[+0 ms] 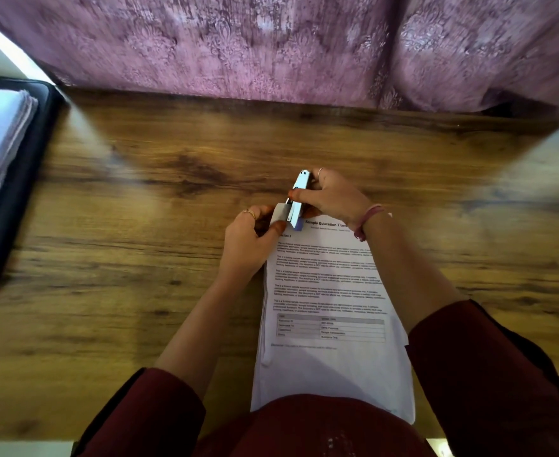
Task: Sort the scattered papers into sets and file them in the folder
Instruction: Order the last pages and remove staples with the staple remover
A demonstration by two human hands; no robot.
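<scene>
White printed papers are lying in a stack on the wooden desk, the left hand pinching their top corner while the right hand is gripping a stapler over it, and loosely aligned sheets could be getting stapled crooked.

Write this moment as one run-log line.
step: stapling set | right hand: grips stapler | left hand: pinches paper stack corner | folder: open, far left

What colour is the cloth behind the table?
Purple cloth with a damask pattern, head view.
</scene>
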